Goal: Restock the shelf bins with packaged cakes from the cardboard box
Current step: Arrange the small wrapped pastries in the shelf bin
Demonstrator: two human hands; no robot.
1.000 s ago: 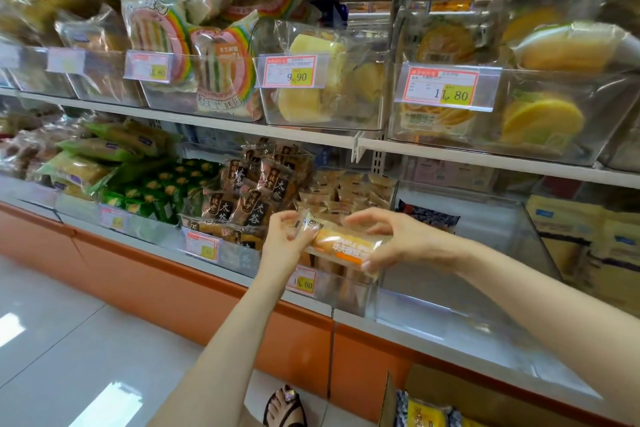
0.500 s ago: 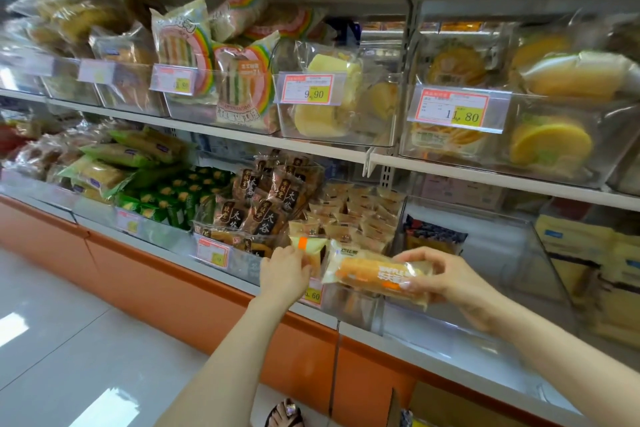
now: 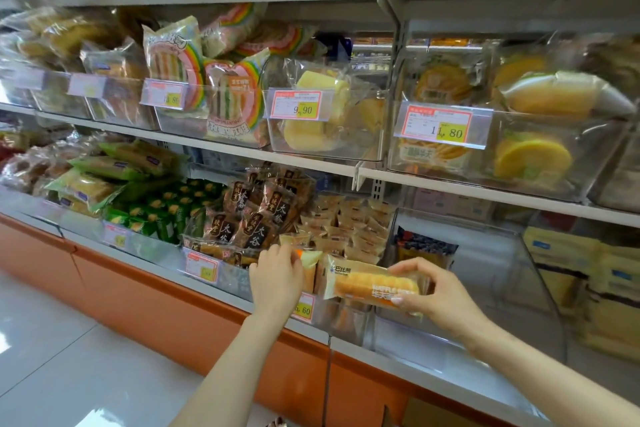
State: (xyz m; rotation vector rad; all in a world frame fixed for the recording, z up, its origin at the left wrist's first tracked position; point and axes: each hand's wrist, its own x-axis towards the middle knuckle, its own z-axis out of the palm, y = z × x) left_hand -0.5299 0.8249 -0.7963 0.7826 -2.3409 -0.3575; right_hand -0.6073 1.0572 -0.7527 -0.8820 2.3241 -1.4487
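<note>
My right hand [image 3: 438, 295] pinches a clear-wrapped waffle cake packet [image 3: 367, 282] between thumb and fingers, holding it lengthwise above the front edge of a clear shelf bin [image 3: 346, 319] on the lowest shelf. My left hand [image 3: 277, 279] reaches into the same bin and its curled fingers grip the top of an upright cake packet [image 3: 310, 263] with an orange mark. Behind it the bin holds several small tan cake packets [image 3: 349, 222]. The cardboard box [image 3: 426, 416] shows only as a brown edge at the bottom of the view.
A large clear bin [image 3: 485, 274] to the right holds one dark blue packet [image 3: 424, 248] at its back. Dark brown packets [image 3: 256, 215] and green packets [image 3: 166, 208] fill bins to the left. Upper shelves hold rainbow cakes [image 3: 187, 66] and yellow cakes [image 3: 318, 114]. Orange cabinet fronts [image 3: 166, 302] run below.
My right hand has carried the waffle cake packet down and right, off the left hand. My left hand moved forward into the bin and took hold of an upright packet.
</note>
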